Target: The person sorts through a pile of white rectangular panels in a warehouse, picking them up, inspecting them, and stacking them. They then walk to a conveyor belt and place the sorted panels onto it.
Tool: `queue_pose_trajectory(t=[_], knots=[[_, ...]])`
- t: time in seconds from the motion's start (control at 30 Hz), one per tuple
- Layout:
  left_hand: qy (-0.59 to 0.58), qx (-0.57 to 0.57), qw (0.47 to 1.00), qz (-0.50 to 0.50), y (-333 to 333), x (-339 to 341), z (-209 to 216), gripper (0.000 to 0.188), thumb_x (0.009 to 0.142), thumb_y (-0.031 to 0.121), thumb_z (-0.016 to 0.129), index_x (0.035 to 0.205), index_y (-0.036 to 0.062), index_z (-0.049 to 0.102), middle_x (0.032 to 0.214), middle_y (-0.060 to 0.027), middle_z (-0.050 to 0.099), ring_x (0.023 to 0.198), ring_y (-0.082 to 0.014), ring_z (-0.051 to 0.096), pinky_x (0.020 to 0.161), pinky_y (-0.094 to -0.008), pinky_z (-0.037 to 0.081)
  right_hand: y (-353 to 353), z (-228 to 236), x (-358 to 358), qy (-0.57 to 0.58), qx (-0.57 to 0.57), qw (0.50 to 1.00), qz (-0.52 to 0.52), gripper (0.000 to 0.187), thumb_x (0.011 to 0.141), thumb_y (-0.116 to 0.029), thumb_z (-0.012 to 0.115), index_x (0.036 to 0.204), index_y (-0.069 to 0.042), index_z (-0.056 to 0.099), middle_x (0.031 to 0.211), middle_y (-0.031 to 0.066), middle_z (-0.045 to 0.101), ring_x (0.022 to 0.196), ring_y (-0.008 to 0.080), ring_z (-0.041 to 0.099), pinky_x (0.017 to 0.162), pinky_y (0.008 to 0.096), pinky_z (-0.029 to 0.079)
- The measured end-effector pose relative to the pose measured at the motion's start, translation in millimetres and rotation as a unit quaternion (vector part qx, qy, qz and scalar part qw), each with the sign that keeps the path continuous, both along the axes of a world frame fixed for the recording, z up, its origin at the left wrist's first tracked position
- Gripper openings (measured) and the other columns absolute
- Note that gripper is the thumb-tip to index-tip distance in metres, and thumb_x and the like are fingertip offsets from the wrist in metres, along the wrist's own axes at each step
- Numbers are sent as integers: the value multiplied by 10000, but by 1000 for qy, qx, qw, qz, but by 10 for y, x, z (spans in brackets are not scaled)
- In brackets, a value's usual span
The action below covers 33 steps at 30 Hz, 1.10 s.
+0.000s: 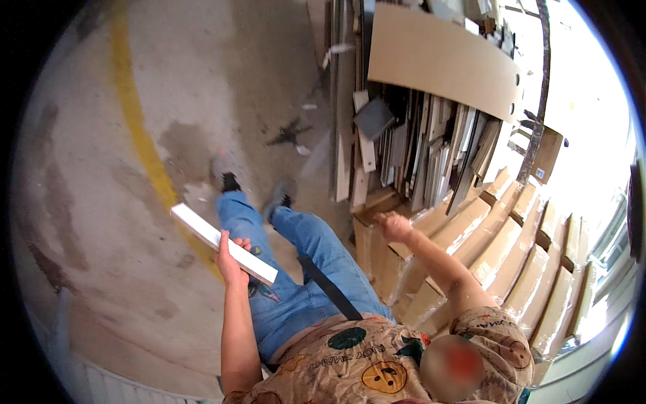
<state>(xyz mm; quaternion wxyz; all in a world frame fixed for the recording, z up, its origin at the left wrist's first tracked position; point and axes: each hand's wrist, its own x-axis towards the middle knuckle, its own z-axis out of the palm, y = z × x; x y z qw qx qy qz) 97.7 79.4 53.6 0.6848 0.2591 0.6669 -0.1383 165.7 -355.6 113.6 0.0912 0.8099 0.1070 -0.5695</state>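
1. Left hand (233, 264) clamped on a white board (200, 223), slanting across the left thigh (240, 217)
2. Right hand (396, 227) near the cartons (501, 250), fingers curled; cannot tell whether they grip anything
3. Panels (439, 148) stacked upright beyond the right hand
4. Yellow line (136, 124) on the floor (185, 81), passing behind the board

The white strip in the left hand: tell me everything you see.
The white strip is long, narrow and straight, with a smooth-looking white face and a darker side edge; its material is unclear. The left grip holds it near the middle. It slants, far end over the floor, near end above the blue jeans.
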Motion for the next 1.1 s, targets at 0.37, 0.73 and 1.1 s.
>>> queue_pose_trajectory(t=[0.37,0.73,1.1], knots=[[-90,121,987,62,1669,1294,1262,680,782,725,388,1011,88,454,684,-51,477,560,-185,500,482,-300,405,703,801,226,-73,69,959,-265,342,807,-254,479,1109,-114,558,964,176,620,920,352,578,794,438,459],[-109,212,948,-211,1743,3771,1770,719,770,688,477,1102,51,452,782,-103,527,608,-216,544,503,-310,436,881,342,1848,-48,69,936,-342,358,747,-223,512,1071,-102,607,1002,181,625,943,328,597,821,396,478],[-482,294,712,-418,535,7595,3554,313,826,162,658,1065,19,514,879,-44,592,755,-128,587,685,-219,453,1251,902,4461,-284,203,727,-591,354,761,-183,482,1085,-86,584,1020,195,608,966,341,576,844,409,453]])
